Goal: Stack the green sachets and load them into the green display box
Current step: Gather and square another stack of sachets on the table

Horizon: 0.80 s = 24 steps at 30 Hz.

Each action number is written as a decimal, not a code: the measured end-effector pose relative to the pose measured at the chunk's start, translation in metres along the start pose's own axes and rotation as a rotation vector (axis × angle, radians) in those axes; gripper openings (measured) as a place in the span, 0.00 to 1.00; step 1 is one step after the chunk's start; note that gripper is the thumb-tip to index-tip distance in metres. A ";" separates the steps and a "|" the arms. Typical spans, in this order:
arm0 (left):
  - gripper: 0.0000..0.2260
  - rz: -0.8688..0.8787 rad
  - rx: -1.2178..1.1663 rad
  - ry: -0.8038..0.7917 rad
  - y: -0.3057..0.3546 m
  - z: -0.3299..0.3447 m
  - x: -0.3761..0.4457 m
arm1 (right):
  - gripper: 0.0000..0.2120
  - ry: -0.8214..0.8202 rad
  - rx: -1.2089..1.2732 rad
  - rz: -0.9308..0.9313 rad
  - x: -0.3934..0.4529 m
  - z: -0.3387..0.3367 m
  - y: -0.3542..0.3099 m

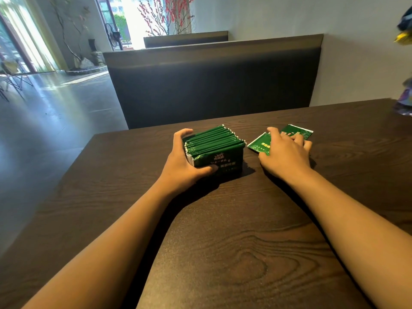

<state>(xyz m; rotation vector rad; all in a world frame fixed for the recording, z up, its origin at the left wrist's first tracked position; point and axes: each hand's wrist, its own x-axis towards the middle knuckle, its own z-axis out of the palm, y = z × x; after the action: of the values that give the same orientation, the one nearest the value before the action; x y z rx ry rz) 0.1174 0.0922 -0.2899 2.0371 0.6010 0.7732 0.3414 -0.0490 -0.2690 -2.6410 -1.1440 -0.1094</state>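
Left hand (186,161) grips display box (219,162), near full. Right hand (286,156) flat, pressing loose sachets (259,144) on bench (223,230). Sachets likely light, slick, pliable; pinch by edges.

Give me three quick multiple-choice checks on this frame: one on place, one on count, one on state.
1. The loose sachets lie where from the green display box?
A. to its right
B. to its left
C. on top

2. How many loose sachets show under the right hand?
A. none
B. two
C. six

3. The left hand is:
A. hanging idle
B. gripping the box
C. flat on the table

Key: 1 A, they lie right of the box; 2 B, two overlapping packets show; 3 B, fingers and thumb wrap the box's left end.
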 end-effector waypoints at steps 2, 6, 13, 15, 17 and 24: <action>0.44 0.003 0.006 -0.001 0.002 0.000 -0.001 | 0.35 -0.004 -0.014 -0.003 0.000 0.000 -0.001; 0.44 0.004 0.006 -0.001 0.004 0.000 -0.001 | 0.38 0.019 0.019 -0.026 -0.001 -0.001 -0.003; 0.44 0.002 0.012 0.002 0.004 0.002 0.000 | 0.43 0.025 0.033 -0.022 0.000 -0.001 -0.002; 0.44 0.001 0.015 0.004 0.004 0.002 0.000 | 0.44 0.044 0.067 -0.042 -0.001 -0.001 -0.002; 0.43 0.002 0.018 0.006 0.004 0.002 0.001 | 0.47 0.067 0.138 -0.077 -0.002 -0.001 -0.004; 0.43 -0.007 0.027 0.062 0.002 0.002 0.000 | 0.50 0.089 0.209 -0.092 -0.002 0.004 -0.007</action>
<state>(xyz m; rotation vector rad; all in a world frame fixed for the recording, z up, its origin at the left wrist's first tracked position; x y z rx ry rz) 0.1192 0.0896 -0.2894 2.0407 0.6560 0.8312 0.3349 -0.0449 -0.2718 -2.3786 -1.1783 -0.1160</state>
